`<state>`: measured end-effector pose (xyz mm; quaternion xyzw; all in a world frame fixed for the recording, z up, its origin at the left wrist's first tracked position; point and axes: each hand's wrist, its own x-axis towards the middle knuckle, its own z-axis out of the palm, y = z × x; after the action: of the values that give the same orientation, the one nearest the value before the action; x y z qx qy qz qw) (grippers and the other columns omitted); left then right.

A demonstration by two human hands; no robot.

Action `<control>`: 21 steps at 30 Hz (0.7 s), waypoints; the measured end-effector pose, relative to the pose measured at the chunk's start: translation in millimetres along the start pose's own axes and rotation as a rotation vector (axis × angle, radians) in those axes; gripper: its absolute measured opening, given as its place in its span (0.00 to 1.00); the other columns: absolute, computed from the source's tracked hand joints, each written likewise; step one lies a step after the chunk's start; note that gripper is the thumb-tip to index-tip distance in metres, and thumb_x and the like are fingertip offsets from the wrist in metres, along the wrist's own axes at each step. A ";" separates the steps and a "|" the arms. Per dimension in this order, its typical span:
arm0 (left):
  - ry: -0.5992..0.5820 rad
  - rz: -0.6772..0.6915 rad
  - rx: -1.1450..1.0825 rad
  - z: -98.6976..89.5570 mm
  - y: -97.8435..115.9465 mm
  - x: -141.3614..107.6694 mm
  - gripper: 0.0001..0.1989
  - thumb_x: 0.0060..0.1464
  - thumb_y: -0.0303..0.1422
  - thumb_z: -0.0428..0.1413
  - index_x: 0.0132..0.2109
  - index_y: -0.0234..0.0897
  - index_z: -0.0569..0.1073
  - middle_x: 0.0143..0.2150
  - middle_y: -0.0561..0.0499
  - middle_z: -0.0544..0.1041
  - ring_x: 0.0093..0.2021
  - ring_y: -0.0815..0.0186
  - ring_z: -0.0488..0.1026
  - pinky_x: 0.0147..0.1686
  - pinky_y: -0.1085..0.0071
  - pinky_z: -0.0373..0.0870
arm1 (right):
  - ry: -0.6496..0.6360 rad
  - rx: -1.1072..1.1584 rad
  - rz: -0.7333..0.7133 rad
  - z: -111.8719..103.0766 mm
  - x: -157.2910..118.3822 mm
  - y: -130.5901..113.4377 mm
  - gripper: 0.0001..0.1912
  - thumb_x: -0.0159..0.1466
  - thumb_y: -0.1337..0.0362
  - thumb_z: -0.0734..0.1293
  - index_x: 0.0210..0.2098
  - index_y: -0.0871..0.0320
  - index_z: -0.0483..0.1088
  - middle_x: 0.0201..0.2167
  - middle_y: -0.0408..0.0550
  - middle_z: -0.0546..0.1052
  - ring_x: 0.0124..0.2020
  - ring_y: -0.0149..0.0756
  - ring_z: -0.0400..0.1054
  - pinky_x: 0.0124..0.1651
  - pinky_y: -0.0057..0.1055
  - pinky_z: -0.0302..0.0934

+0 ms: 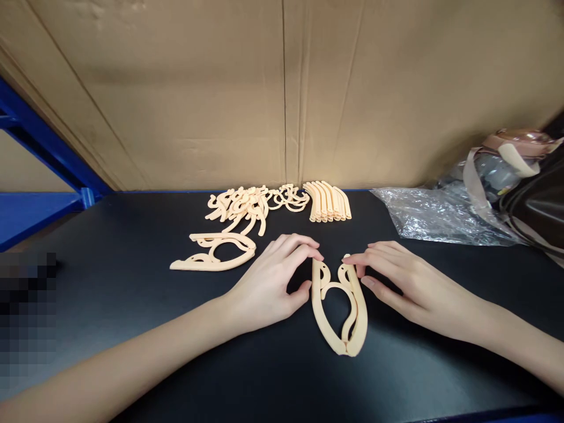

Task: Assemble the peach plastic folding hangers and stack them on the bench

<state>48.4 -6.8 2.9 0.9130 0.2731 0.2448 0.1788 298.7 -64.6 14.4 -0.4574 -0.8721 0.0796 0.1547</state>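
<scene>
A beige plastic folding clothes hanger [361, 320] lies folded on the black table in front of me, its hook curled between the two arms. My left hand [282, 276] has its fingers bent onto the tip of the left arm, the thumb beside that arm's outer edge. On the other side, my right hand [405, 282] grips the tip of the right arm with the fingertips, its thumb close to the outer edge. Another folded hanger [220, 264] lies to the left, beyond my left forearm.
Farther back are a heap of beige hanger arms [240, 205], a small pile of hooks [293, 198] and a neat stack of arms [326, 202]. Clear plastic wrap [427, 214], a bottle [493, 167] and a dark bag [540, 197] sit right. Cardboard [198, 94] stands behind the table [132, 282].
</scene>
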 end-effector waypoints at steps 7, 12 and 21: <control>-0.065 0.065 -0.014 -1.1 2.4 -2.3 0.24 0.49 0.25 0.55 0.55 0.38 0.63 0.59 0.46 0.65 0.60 0.61 0.60 0.59 0.60 0.60 | -0.060 0.002 -0.053 -2.1 3.1 -1.8 0.17 0.69 0.62 0.56 0.57 0.53 0.60 0.49 0.47 0.73 0.51 0.38 0.65 0.63 0.47 0.49; -0.118 0.116 -0.026 1.0 2.0 -3.6 0.31 0.49 0.30 0.57 0.61 0.38 0.58 0.63 0.43 0.62 0.66 0.58 0.54 0.62 0.57 0.57 | -0.113 0.071 -0.036 -5.2 -0.1 -1.5 0.28 0.68 0.58 0.59 0.66 0.49 0.49 0.59 0.48 0.67 0.61 0.43 0.59 0.66 0.53 0.43; -0.185 0.113 0.001 2.9 2.0 -5.9 0.42 0.50 0.40 0.61 0.66 0.37 0.50 0.66 0.37 0.59 0.65 0.51 0.56 0.61 0.49 0.57 | -0.276 0.168 -0.034 -0.2 -3.3 0.3 0.53 0.58 0.45 0.67 0.69 0.47 0.30 0.70 0.51 0.44 0.69 0.50 0.36 0.67 0.58 0.35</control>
<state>46.5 -12.4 -0.6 0.9456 0.2037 0.1691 0.1889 300.8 -67.2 13.9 -0.4129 -0.8829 0.2115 0.0725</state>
